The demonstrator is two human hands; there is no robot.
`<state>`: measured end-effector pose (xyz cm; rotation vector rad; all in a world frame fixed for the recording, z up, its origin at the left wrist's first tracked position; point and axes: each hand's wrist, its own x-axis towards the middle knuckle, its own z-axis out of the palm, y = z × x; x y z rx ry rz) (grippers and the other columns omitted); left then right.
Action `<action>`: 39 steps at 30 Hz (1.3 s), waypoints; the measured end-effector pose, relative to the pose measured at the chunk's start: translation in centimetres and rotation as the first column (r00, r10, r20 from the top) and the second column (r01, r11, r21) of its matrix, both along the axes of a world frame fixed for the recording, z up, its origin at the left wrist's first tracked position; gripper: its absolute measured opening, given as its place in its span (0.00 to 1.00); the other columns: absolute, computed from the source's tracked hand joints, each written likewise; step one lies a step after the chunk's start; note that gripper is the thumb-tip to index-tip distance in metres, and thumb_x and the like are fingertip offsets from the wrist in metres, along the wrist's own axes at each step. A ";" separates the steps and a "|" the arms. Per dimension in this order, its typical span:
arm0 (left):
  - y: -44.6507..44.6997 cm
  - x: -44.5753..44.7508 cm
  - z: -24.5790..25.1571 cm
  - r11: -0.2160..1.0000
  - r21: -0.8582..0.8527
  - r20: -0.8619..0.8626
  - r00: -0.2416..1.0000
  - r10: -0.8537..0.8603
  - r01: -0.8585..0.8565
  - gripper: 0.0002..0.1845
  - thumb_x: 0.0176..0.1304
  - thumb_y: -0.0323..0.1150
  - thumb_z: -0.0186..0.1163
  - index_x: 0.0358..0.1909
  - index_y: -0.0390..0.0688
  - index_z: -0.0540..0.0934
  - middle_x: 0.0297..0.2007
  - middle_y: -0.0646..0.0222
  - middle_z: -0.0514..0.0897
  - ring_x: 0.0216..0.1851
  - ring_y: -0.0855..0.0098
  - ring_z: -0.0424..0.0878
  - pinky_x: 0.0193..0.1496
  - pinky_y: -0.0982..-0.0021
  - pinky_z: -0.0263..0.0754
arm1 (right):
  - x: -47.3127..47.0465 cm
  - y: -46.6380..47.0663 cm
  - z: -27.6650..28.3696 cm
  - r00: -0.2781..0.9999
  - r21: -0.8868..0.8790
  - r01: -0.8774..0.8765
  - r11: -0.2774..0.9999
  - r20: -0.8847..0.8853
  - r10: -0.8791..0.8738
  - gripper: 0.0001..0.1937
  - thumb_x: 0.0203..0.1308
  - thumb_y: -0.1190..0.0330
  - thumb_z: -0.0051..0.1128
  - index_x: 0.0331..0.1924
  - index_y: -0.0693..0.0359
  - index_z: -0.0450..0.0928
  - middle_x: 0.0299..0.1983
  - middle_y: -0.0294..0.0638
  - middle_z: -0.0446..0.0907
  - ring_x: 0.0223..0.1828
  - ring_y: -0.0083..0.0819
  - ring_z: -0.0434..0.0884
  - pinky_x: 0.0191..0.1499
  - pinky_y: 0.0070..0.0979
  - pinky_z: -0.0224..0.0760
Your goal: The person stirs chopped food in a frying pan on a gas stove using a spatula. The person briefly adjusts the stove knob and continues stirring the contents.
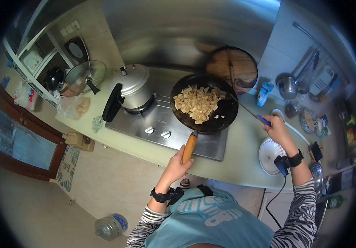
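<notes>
My left hand [176,164] grips the wooden handle [190,147] of a black wok [224,119] over the right side of the gas stove. Pale sliced food [198,102] fills much of the wok's left and middle, with a few loose bits to the right. My right hand [277,131] is closed round the blue-collared handle of a metal spatula [247,110]. The spatula's tip reaches the food at the wok's right side, where its blade is hard to see. Below my right hand, a white fluted bowl [269,156] stands on the counter.
A pressure cooker [134,86] occupies the left burner of the steel stove [156,136], its black handle jutting forward. Behind the wok leans a round wooden lid [237,69]. A blue-and-white packet [264,94], a white ladle [295,131] and a patterned bowl [308,121] are at right.
</notes>
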<state>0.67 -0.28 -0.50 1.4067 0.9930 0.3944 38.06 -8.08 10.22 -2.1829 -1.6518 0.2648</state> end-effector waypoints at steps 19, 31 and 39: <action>-0.1 -0.2 0.2 0.998 0.055 0.029 1.000 -0.010 0.009 0.41 0.67 0.33 0.61 0.76 0.33 0.52 0.26 0.69 0.78 0.19 0.79 0.74 0.20 0.76 0.71 | -1.9 4.8 -8.8 -0.087 -0.424 -0.086 0.902 -0.898 -0.430 0.04 0.74 0.67 0.49 0.44 0.55 0.68 0.26 0.35 0.69 0.15 0.13 0.59 0.13 0.11 0.48; 0.0 0.1 0.0 0.999 0.037 0.002 1.000 -0.010 0.010 0.41 0.66 0.33 0.61 0.76 0.33 0.53 0.32 0.66 0.80 0.23 0.79 0.77 0.20 0.77 0.72 | -4.7 -0.9 -3.4 0.961 -0.084 -0.220 0.972 -0.189 0.201 0.22 0.61 0.76 0.59 0.60 0.65 0.76 0.36 0.56 0.83 0.31 0.43 0.81 0.42 0.33 0.75; 0.3 0.1 -0.3 0.998 0.062 -0.005 1.000 -0.017 0.017 0.42 0.65 0.34 0.61 0.75 0.31 0.52 0.30 0.62 0.81 0.23 0.75 0.79 0.21 0.73 0.75 | -4.3 -6.3 2.0 0.937 -0.165 -0.135 0.977 -0.341 0.072 0.23 0.60 0.76 0.61 0.61 0.63 0.77 0.45 0.55 0.85 0.40 0.36 0.85 0.46 0.28 0.74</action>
